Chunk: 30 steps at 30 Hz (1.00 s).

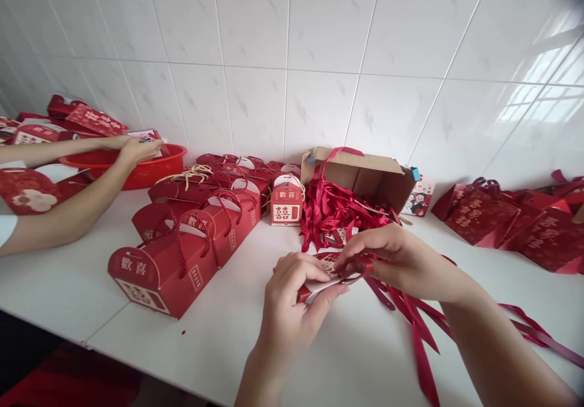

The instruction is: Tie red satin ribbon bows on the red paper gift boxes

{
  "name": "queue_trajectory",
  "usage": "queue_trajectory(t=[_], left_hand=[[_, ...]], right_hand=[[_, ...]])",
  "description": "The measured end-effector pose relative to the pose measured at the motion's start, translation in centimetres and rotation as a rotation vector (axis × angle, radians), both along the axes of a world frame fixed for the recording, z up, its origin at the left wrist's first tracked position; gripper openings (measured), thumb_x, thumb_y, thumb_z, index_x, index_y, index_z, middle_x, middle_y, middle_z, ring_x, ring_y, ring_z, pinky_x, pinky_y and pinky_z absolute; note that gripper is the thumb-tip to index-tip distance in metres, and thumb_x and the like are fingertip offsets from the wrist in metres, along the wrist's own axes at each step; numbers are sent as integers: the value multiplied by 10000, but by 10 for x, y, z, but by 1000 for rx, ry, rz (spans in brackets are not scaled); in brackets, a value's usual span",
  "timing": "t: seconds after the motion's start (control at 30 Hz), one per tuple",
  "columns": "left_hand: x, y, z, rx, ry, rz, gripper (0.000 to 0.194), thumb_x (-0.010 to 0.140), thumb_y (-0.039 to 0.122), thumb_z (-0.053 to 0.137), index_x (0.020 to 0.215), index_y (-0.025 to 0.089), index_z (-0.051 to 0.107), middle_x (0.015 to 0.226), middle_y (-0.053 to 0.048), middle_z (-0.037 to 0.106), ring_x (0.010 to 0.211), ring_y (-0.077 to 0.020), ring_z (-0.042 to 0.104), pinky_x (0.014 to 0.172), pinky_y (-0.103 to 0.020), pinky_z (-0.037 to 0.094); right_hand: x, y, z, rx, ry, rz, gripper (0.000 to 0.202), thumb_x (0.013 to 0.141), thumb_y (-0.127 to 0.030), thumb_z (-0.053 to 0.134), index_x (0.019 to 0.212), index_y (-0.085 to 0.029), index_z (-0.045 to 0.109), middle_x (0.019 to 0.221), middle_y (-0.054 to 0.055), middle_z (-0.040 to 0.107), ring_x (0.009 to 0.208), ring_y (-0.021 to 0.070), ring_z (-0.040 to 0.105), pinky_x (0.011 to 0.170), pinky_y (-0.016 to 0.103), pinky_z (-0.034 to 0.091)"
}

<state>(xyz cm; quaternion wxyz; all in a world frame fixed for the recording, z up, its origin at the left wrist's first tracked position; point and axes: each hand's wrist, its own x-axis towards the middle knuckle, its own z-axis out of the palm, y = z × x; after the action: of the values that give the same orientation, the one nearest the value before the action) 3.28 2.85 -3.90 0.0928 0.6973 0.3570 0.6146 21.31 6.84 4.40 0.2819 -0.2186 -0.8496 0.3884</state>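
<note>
The small red-and-white packet [322, 285] sat between the person's two hands, above the tabletop [228, 340]. The left hand [285, 291] had its fingers clamped on the packet's near side, thumb below; the right hand [406, 267] had its fingers pinched together on a red ribbon [366, 266] at the packet's far end. The ribbon made a curved loop there and no finished bow or knot showed, so this piece looked partway through; how much of it was fastened could not be told under the fingers

Closed red boxes [177, 270] with cord handles ran in rows from nine to eleven o'clock and looked complete. A small upright box [286, 203] stood at eleven, closed too. More red boxes [483, 215] with ribbon on top stood at two. Plenty of ribbon was unused: a heap [326, 212] spilled from the carton [383, 182] at twelve to one, and loose strands [422, 364] trailed from three to five

The widest stretch of tabletop for the left arm lay from seven to nine, bounded by the front edge and the nearest box. Towards twelve the carton stood close to the tiled wall [255, 24], leaving little reach; at ten, a co-worker's hands [134, 150] were over a red basin [159, 173]
</note>
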Motion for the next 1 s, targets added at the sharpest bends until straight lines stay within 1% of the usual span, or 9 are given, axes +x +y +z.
queue_trajectory(t=[0.17, 0.27, 0.33, 0.43, 0.57, 0.7, 0.77, 0.87, 1.0], left_hand=[[-2, -2, -1, -17, -12, -3, 179, 744, 192, 716, 767, 203, 539, 768, -4, 626, 755, -159, 643, 707, -296, 504], [-2, -2, -2, -27, -38, -8, 183, 740, 176, 716, 777, 206, 539, 793, -10, 632, 770, -161, 642, 722, -299, 511], [-2, -3, -2, -32, -43, -15, 181, 739, 167, 713, 785, 207, 543, 815, -19, 642, 794, -169, 647, 733, -301, 517], [-2, -5, -1, -62, -47, -22, 178, 741, 158, 705, 808, 212, 550, 864, -32, 664, 833, -180, 655, 757, -305, 527], [-2, -6, -1, -97, -66, -6, 207, 736, 154, 708, 882, 224, 579, 912, -41, 676, 848, -184, 655, 766, -307, 540], [-2, -5, -2, -59, -63, -9, 192, 735, 139, 703, 883, 219, 608, 849, -33, 672, 813, -180, 655, 750, -305, 545], [-2, -5, -2, -75, -79, -12, 189, 729, 144, 710, 873, 216, 612, 841, -31, 669, 805, -182, 657, 739, -303, 547], [-3, -5, -1, -138, -109, -28, 181, 716, 167, 726, 853, 206, 613, 836, -37, 665, 781, -181, 662, 691, -284, 556], [-3, -7, 2, -163, -141, -58, 178, 704, 189, 742, 822, 190, 608, 814, -39, 665, 739, -168, 672, 629, -246, 561]], right_hand=[[0, 3, -3, -4, 11, 72, 258, 846, -30, 497, 970, -174, 670, 886, 39, 687, 783, 127, 635, 690, 235, 515], [1, 4, -4, 33, 1, 129, 197, 886, -92, 484, 953, -160, 656, 907, 66, 674, 816, 146, 621, 712, 267, 504], [1, 5, -5, 61, -11, 143, 193, 903, -113, 463, 943, -158, 647, 917, 75, 666, 833, 153, 612, 726, 277, 497], [-1, 5, -5, 79, -34, 136, 194, 913, -129, 447, 945, -161, 636, 908, 72, 658, 829, 153, 603, 728, 276, 494], [-4, 4, -7, 53, -26, 109, 188, 919, -145, 443, 948, -163, 627, 903, 65, 656, 818, 151, 604, 716, 263, 501], [-5, 1, -8, 37, -25, -8, 188, 895, -109, 463, 948, -177, 631, 875, 43, 662, 786, 139, 608, 692, 231, 502], [-5, -1, -7, 42, -30, -49, 203, 880, -82, 470, 946, -182, 634, 853, 33, 663, 767, 131, 609, 680, 218, 499], [-5, -1, -5, 67, -50, -11, 211, 853, -51, 493, 933, -178, 641, 846, 31, 667, 757, 128, 610, 670, 213, 496], [-6, -1, -5, 132, -41, 33, 211, 842, -33, 500, 914, -173, 641, 851, 42, 663, 763, 133, 606, 669, 225, 491]])
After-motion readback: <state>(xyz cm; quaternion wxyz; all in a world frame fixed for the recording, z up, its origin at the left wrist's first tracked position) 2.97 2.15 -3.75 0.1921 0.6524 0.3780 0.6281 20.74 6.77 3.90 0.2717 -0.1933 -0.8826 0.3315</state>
